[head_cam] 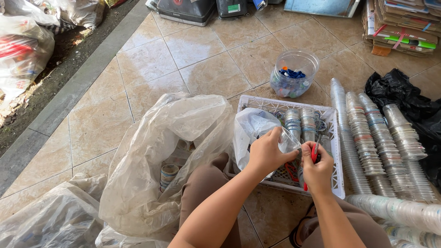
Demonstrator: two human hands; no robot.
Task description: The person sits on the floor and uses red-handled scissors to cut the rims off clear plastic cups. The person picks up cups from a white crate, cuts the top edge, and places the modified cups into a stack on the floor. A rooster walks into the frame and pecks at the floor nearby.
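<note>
My left hand grips a clear plastic cup over a white plastic crate. My right hand holds a red-handled cutting tool against the cup's rim. The crate holds short stacks of clear cups and a crumpled white plastic bag. Both hands are close together above the crate's near side.
Long stacks of nested clear cups lie on the tiled floor at the right beside a black bag. A clear jar with blue caps stands beyond the crate. A large translucent bag with cups sits at the left. Flattened cardboard is far right.
</note>
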